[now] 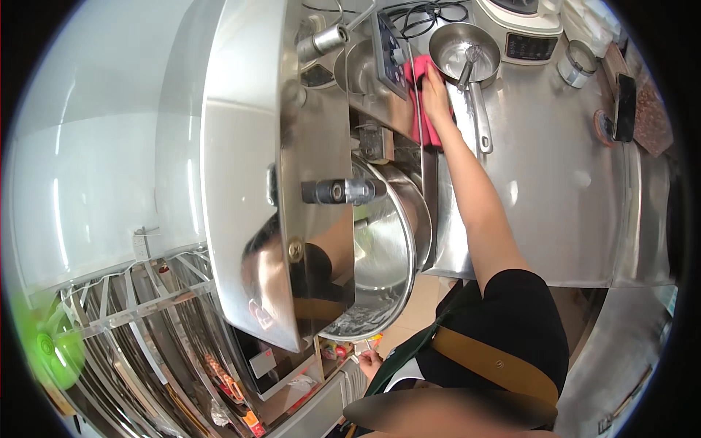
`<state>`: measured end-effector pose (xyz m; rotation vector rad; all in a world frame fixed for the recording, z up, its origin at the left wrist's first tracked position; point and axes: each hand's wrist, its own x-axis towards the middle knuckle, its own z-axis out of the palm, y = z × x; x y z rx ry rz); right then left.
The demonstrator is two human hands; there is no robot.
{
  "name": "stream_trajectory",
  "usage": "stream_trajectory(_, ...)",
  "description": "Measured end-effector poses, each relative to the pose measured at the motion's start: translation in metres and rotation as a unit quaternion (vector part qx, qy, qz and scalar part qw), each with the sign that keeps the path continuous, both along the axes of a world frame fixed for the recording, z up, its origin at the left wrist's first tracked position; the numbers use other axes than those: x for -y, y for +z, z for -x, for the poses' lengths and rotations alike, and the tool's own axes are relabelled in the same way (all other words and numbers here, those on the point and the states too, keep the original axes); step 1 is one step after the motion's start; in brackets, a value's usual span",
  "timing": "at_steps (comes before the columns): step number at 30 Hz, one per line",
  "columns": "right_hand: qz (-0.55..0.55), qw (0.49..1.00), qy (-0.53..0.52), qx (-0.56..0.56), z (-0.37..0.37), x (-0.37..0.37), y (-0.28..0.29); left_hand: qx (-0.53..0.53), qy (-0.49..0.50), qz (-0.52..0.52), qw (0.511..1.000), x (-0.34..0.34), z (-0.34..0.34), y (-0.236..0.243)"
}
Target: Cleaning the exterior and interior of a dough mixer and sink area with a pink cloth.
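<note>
My right arm reaches far forward along the steel worktop, and my right hand (436,95) is on a pink cloth (425,120), its fingers together over it. The cloth lies against the worktop's left edge, next to a dark control panel (391,55). Just right of it stands a steel saucepan (445,55) with a small whisk (467,69) leaning in it. Low in view, my left hand (370,362) has curled fingers beside small colourful packets (336,352). Whatever it may hold is too small to make out.
A large mixer (321,139) with a steel bowl (398,292) stands at my left. A white appliance (522,36), a round container (577,66) and a dark phone-like slab (624,108) are on the worktop (548,175). Racked trays (139,343) and a green fan (58,354) stand lower left.
</note>
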<state>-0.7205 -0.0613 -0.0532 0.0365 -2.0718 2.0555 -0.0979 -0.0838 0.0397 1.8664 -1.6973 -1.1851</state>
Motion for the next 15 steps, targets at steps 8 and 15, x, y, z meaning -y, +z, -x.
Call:
stream_trajectory(8,0.053,0.998,0.001,-0.030,0.036,0.016,0.008,-0.008,-0.083,-0.015,0.996,0.011,-0.120,-0.062)
stream_trajectory(15,0.004,0.999,0.011,-0.051,0.034,0.011,-0.016,-0.072,-0.090,-0.103,0.988,0.024,-0.165,-0.083)
